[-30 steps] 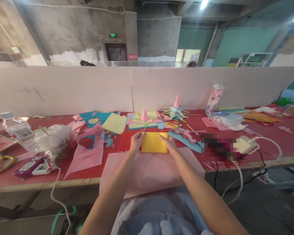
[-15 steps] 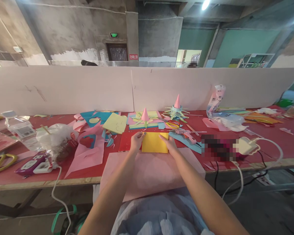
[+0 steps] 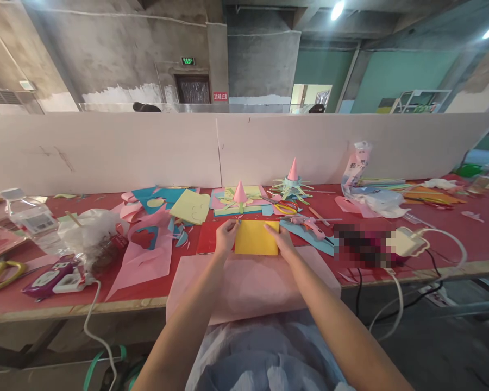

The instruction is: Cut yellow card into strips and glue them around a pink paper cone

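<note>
A yellow sheet of paper (image 3: 256, 239) is held up between my two hands, above the table's front edge. My left hand (image 3: 226, 237) pinches its left side near the top corner. On the right side my right hand (image 3: 282, 239) grips it, thumb on the near face and fingers behind. Under and left of it lies red paper (image 3: 207, 237). A large pink sheet (image 3: 248, 285) spreads over the table edge toward my lap. Just beyond the yellow paper stands a pink paper cone (image 3: 240, 193) on layered coloured paper.
Right of my hands are a pink glue gun (image 3: 314, 228), scissors (image 3: 286, 207) and a second pink cone (image 3: 293, 170) with a fringed blue base. Cut paper scraps (image 3: 146, 244), a purple power strip (image 3: 46, 278) and a plastic bottle (image 3: 26, 212) lie left. A white board (image 3: 155, 149) stands behind.
My view has shifted very slightly. Both hands keep the same hold on the yellow paper, and nothing on the table has visibly moved.
</note>
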### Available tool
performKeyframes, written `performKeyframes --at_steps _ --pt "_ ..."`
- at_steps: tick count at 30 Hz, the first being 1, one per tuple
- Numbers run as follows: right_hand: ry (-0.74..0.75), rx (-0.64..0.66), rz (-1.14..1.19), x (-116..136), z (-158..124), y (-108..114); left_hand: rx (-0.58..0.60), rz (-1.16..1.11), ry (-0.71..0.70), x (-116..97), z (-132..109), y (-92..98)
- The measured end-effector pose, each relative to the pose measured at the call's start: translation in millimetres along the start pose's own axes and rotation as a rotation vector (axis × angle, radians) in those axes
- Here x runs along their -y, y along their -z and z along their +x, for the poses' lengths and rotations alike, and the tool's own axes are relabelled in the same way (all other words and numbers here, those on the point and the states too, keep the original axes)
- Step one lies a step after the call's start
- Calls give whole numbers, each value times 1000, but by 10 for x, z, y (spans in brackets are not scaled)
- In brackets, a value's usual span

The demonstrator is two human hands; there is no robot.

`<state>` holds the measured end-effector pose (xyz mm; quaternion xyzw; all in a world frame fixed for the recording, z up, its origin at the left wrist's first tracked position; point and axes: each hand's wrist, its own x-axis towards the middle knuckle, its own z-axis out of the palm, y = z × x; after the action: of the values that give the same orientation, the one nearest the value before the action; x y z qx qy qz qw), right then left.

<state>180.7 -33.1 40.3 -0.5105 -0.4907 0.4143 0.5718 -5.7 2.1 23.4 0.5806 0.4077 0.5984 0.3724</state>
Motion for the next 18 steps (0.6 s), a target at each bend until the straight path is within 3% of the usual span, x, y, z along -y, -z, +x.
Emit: performKeyframes --at_steps 12,18 --pt "39 -59 14 -87 69 13 -51 -87 61 -29 1 -24" --pt "62 -29 10 -121 75 14 -55 -122 93 3 21 5"
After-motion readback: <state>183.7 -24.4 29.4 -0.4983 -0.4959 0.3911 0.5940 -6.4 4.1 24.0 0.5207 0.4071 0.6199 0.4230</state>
